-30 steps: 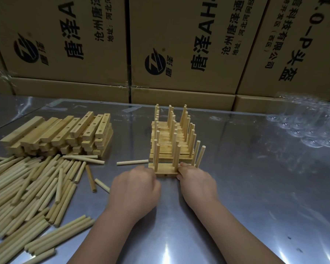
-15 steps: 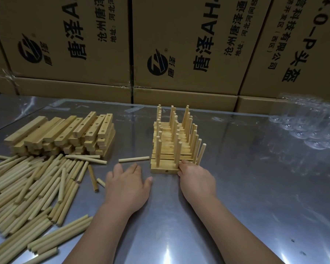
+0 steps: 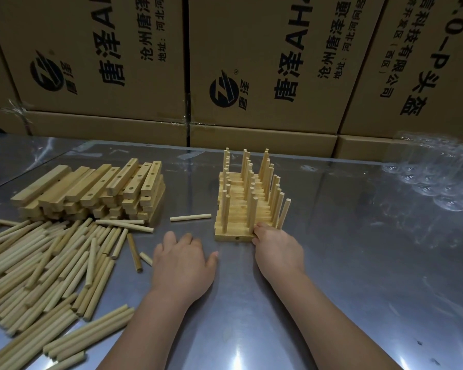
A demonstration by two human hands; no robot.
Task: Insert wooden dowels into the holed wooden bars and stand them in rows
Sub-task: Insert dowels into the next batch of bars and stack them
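Observation:
Several finished wooden bars with upright dowels stand packed in rows (image 3: 247, 193) at the table's middle. The nearest bar (image 3: 233, 237) carries three dowels. My right hand (image 3: 278, 249) grips this bar's right end, fingers curled around it. My left hand (image 3: 182, 263) lies flat on the table just left of the bar, fingers apart, holding nothing. A single loose dowel (image 3: 190, 217) lies beyond its fingertips. A stack of bare holed bars (image 3: 96, 193) sits at the left, with a heap of loose dowels (image 3: 46, 268) in front of it.
The work surface is a shiny metal table (image 3: 358, 263). Large printed cardboard boxes (image 3: 251, 62) wall off the back edge. Clear plastic wrapping (image 3: 439, 177) lies at the back right.
My left hand has let go of the nearest bar's left end, moved left and flattened onto the table. My right hand stays on the bar's right end.

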